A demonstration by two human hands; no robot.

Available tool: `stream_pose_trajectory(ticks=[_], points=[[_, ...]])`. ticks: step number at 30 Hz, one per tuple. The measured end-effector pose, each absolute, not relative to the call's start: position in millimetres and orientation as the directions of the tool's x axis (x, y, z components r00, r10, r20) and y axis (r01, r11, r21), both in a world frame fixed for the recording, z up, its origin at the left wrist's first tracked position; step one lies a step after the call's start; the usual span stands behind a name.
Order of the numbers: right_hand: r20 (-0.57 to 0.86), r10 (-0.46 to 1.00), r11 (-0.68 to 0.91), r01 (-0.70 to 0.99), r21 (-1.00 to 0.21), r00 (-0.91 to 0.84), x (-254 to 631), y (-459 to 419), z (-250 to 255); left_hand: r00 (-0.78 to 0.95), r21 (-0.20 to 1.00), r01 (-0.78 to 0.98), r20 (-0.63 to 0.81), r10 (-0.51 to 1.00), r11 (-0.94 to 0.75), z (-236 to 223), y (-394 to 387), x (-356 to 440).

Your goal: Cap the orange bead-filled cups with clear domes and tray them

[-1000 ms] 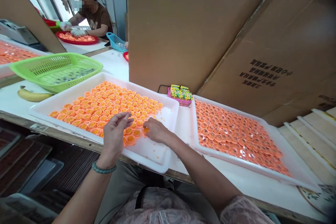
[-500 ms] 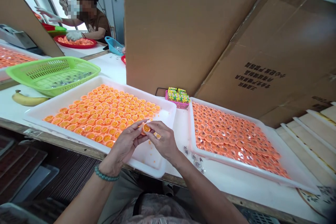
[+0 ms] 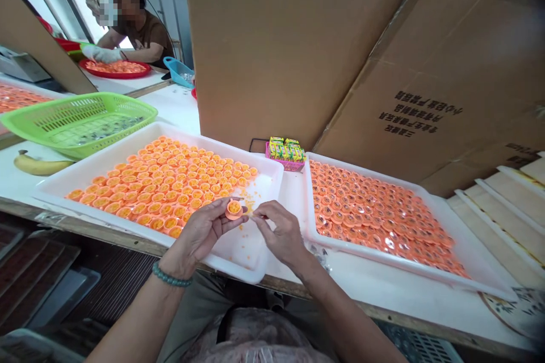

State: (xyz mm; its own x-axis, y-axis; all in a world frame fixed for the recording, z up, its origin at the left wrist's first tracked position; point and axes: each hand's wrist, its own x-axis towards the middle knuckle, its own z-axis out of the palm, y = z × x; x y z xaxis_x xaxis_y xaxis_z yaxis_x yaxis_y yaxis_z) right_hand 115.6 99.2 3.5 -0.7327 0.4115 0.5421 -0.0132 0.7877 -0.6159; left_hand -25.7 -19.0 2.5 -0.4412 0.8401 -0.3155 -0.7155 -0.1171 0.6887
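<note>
My left hand point(image 3: 205, 228), with a green bead bracelet at the wrist, pinches a small round orange cup-shaped piece point(image 3: 234, 209) with a yellow-orange middle. Just right of it, my right hand point(image 3: 279, 231) has thumb and forefinger pressed together; what they hold, if anything, is too small to make out. Both hands are over the right end of a white tray point(image 3: 266, 181). Many similar orange pieces point(image 3: 170, 181) fill the tray's left and middle, with small orange crumbs point(image 3: 244, 195) scattered at its right end.
A second white tray point(image 3: 489, 275) of orange pieces with dark, shiny centres stands right. Cardboard point(image 3: 276, 57) rises behind. A green basket point(image 3: 80, 147), a banana point(image 3: 42, 166) and a pink basket of yellow-green packets point(image 3: 286, 152) are nearby. A gloved co-worker point(image 3: 140, 34) sits beyond.
My right hand has drawn away to the right from the orange piece, which stays in my left hand, now facing up in plain view. The co-worker's raised hand has come down to the red tray.
</note>
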Motion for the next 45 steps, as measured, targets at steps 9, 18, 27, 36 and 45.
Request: stream_pose_trajectory(ticks=[9, 18, 27, 36, 45], points=[[0.163, 0.63, 0.709, 0.476, -0.52, -0.759, 193.7, 128.1, -18.6, -0.398, 0.784, -0.616, -0.394, 0.829, 0.077, 2.2, -15.3, -23.8], [-0.063, 0.47, 0.852, 0.471, -0.229, -0.88, 200.0, 111.6, -52.1, -0.461, 0.799, -0.6, -0.389, 0.798, 0.042, -3.2, -13.0, -23.1], [-0.088, 0.528, 0.825, 0.535, -0.185, -0.845, 200.7, 106.5, -61.2, -0.485, 0.816, -0.576, -0.386, 0.785, 0.045, -0.7, -12.6, -21.4], [-0.024, 0.527, 0.835, 0.523, -0.173, -0.85, 202.7, 103.3, -58.0, -0.504, 0.811, -0.585, -0.389, 0.771, 0.027, -1.1, -13.1, -21.5], [0.095, 0.674, 0.72, 0.623, -0.306, -0.732, 188.3, 117.0, -57.2, -0.506, 0.813, -0.582, -0.377, 0.776, 0.016, -2.2, -14.0, -21.8]])
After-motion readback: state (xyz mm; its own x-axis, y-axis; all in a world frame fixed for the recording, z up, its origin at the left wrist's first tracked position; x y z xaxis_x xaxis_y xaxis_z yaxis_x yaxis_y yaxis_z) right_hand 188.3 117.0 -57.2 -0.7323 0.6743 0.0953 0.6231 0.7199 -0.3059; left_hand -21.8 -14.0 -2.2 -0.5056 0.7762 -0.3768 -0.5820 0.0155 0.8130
